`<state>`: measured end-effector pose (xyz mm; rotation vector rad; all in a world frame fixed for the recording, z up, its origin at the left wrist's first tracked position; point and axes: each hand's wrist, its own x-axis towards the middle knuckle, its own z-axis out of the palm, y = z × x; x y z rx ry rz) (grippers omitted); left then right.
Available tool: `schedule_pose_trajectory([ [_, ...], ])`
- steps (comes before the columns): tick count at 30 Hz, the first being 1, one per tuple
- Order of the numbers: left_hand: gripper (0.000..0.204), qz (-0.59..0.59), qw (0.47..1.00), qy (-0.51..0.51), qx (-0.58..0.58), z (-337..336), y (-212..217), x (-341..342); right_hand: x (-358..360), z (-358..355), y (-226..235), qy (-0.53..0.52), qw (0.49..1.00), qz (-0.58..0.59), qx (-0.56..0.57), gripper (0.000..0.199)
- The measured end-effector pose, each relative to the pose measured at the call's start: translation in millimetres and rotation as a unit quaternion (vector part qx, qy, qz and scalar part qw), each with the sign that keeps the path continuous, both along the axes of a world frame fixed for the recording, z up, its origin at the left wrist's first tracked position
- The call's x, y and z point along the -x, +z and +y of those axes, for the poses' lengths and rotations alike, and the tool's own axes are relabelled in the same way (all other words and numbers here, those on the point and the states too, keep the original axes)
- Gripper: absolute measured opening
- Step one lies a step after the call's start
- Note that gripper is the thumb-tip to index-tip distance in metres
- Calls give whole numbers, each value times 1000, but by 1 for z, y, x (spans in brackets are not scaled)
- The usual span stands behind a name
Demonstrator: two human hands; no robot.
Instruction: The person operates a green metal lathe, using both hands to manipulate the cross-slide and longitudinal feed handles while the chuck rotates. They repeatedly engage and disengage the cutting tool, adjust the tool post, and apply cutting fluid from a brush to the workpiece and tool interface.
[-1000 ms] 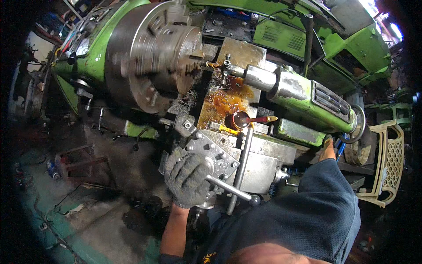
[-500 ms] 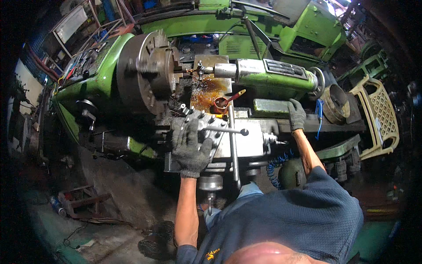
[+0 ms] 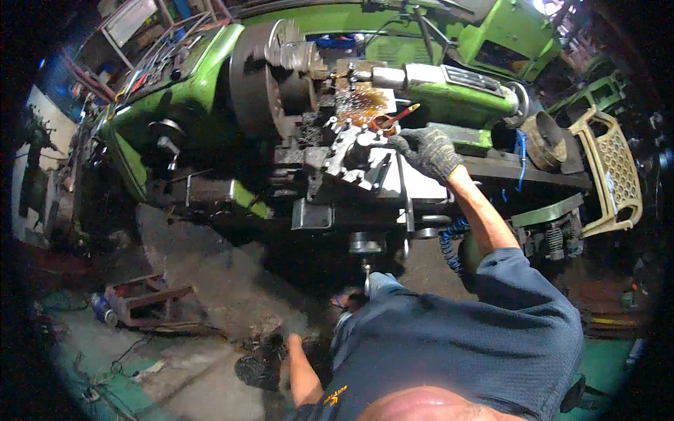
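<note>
My right hand (image 3: pixel 430 152), in a dark grey knit glove, is closed at the end of the tool post lever (image 3: pixel 379 145). That lever reaches out from the square tool post (image 3: pixel 357 154), which has several bolts along its edges. Just behind the glove stands a small reddish pot (image 3: pixel 383 125) with a red-handled brush (image 3: pixel 405 112) in it. My left forearm (image 3: pixel 303 372) hangs low beside my body, away from the lathe. The gloved left hand beyond it is smeared and lost against the dark floor, so its fingers do not show.
The large lathe chuck (image 3: pixel 263 81) is at the left, facing the green tailstock (image 3: pixel 453 95) at the right. An oily brown plate (image 3: pixel 358 102) lies between them. Farther right are a round metal drum (image 3: pixel 545 144) and a beige plastic chair (image 3: pixel 609 168). A blue coiled hose (image 3: pixel 451 247) hangs in front.
My right hand has left the tailstock base and moved left to the tool post lever. My left hand has come off the tool post and dropped down toward me. The view has shifted.
</note>
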<state>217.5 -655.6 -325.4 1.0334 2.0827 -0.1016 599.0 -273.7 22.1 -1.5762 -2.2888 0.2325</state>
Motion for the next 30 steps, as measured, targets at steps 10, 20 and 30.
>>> schedule_pose_trajectory([
  [10, 38, -84, 973, 150, 151, -174, -18, -30, 3, 2, -14, -26, 998, 10, -52, 52],
  [20, 32, 110, 956, -271, -29, -64, -57, 52, 5, 0, -19, -91, 993, 29, -75, 53],
  [30, 41, 17, 897, -101, -430, 295, 143, 227, 23, -8, -2, -228, 973, 26, 0, 61],
])
